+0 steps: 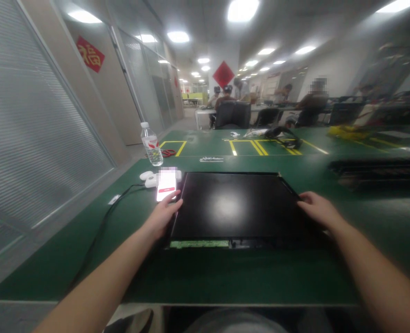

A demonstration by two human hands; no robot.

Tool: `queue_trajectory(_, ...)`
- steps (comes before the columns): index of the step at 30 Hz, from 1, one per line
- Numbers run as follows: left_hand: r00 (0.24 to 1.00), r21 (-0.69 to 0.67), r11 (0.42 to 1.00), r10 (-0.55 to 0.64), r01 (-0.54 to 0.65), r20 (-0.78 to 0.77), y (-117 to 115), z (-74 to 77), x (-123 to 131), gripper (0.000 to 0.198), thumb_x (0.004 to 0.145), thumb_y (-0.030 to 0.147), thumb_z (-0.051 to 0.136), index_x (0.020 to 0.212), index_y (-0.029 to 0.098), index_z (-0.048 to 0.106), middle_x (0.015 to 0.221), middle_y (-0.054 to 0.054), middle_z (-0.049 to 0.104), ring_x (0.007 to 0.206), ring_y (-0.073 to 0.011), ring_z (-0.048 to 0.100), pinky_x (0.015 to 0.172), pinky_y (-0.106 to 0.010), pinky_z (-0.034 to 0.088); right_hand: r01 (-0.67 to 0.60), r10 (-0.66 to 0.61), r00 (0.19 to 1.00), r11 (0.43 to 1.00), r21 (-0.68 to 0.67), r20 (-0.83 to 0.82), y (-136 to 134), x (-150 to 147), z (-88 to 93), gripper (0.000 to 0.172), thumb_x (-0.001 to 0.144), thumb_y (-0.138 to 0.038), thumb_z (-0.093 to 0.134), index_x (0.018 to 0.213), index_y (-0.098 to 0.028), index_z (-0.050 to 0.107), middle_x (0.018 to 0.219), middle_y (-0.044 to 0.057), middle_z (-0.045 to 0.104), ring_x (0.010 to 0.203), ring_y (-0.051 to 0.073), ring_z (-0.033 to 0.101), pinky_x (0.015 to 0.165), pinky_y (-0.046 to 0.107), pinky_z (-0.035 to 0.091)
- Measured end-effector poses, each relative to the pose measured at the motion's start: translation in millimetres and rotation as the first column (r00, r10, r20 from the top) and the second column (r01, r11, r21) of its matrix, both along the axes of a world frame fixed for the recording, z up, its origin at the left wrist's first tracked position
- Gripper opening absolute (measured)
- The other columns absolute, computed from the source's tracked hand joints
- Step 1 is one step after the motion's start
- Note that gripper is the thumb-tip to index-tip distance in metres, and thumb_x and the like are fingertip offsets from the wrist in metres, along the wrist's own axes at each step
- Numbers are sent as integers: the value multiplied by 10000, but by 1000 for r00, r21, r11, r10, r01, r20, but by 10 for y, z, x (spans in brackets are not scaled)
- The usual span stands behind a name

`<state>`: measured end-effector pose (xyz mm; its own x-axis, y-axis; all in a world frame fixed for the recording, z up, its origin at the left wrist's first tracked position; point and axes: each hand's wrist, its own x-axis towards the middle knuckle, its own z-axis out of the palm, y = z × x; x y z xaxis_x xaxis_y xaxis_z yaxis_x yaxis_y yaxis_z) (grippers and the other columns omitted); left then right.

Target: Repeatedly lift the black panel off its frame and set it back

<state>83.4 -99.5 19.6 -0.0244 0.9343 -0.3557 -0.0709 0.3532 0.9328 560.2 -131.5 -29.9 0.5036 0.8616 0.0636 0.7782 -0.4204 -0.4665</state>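
A flat black display panel (256, 208) lies in front of me over the green table, with a ceiling light mirrored in its glossy face. Along its near edge a strip of green circuit board (201, 243) shows. My left hand (163, 215) grips the panel's left edge, thumb and fingers at the rim. On the opposite edge my right hand (317, 210) holds the panel, its fingers partly hidden beneath. A phone (166, 185) with a lit screen lies just beyond my left fingers, beside a white plug-like device (151, 180) on a black cable.
Behind the phone stands a water bottle (152, 144), with red-handled scissors (169, 152) beside it. Long dark parts (378, 173) lie at the right. Farther back on the green table (97, 252) are a black headset-like item (284, 136) and yellow tape lines. Several people sit beyond.
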Motion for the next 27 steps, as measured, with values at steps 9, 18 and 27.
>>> queue_trajectory(9, 995, 1, 996, -89, 89, 38, 17, -82, -38, 712, 733, 130, 841, 1393, 196, 581, 1087, -130, 778, 838, -259, 778, 750, -362, 647, -20, 20, 1000, 1000, -7, 12, -8, -8, -2, 313, 840, -322, 597, 1106, -193, 701, 949, 79, 742, 835, 225, 685, 694, 302, 490)
queue_trajectory(18, 992, 105, 987, -123, 124, -10, -12, -74, -42, 627, 668, 180, 887, 1230, 218, 611, 1140, -137, 758, 997, -302, 758, 835, -412, 639, -46, 46, 999, 999, 10, 2, -40, -56, 22, 434, 851, -302, 562, 1267, -223, 657, 827, 33, 698, 763, 204, 659, 643, 281, 448)
queue_trajectory(27, 987, 213, 965, -144, 155, -65, 14, -109, -86, 709, 629, 332, 922, 1263, 201, 632, 1359, -158, 673, 1240, -334, 647, 990, -420, 572, -152, 153, 985, 988, -10, 83, -34, -96, 19, 421, 929, -406, 508, 1260, -262, 726, 1074, 84, 704, 972, 233, 661, 806, 302, 486)
